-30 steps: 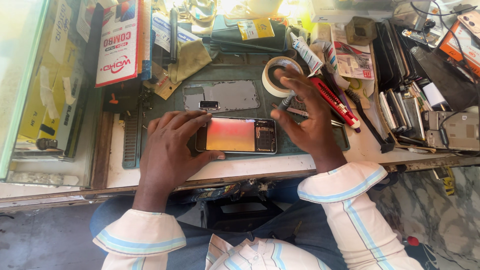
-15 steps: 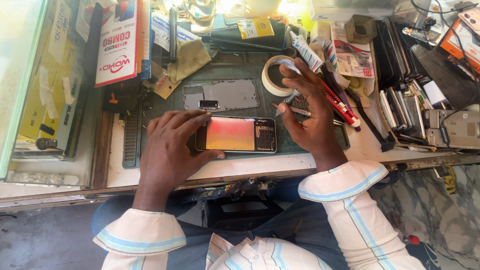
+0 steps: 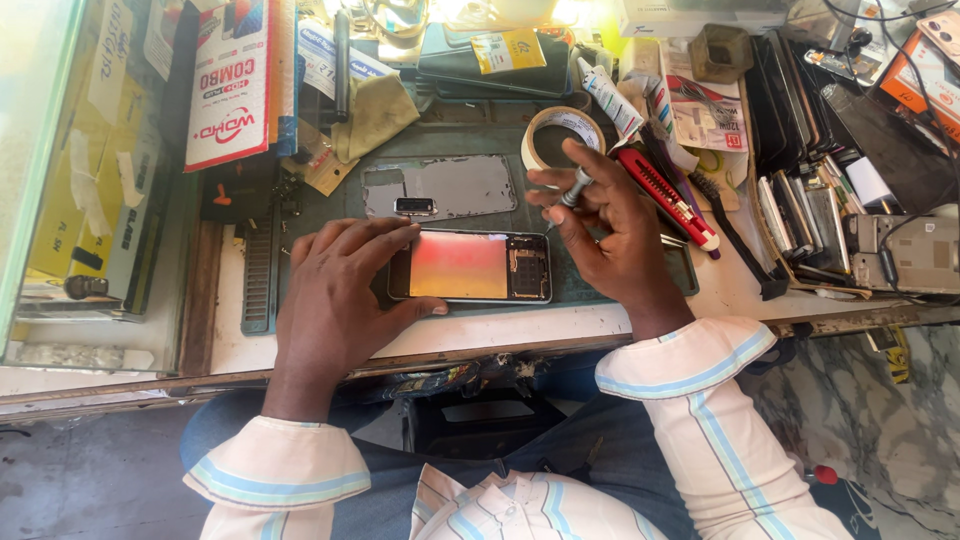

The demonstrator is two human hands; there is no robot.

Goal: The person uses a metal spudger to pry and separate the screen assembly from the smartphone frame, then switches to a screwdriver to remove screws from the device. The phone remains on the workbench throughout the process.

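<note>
An opened phone (image 3: 470, 266) lies flat on the green work mat (image 3: 330, 215), its orange inner plate and circuit end showing. My left hand (image 3: 335, 295) rests on the phone's left end, fingers spread over it. My right hand (image 3: 610, 230) hovers just right of the phone and grips a small screwdriver (image 3: 575, 187) between thumb and fingers, tip pointing down toward the phone's right end. A grey back cover (image 3: 455, 187) with a small camera piece (image 3: 414, 206) lies just behind the phone.
A tape roll (image 3: 560, 135) and a red cutter (image 3: 665, 195) sit behind my right hand. A glue tube (image 3: 612, 97), yellow cloth (image 3: 375, 115), boxes (image 3: 230, 85) and stacked phone parts (image 3: 800, 215) crowd the bench. The bench's front edge (image 3: 500, 345) runs below the phone.
My right hand reached back toward the tape roll, then came forward again with the screwdriver raised beside the phone. My left hand and the phone stayed put.
</note>
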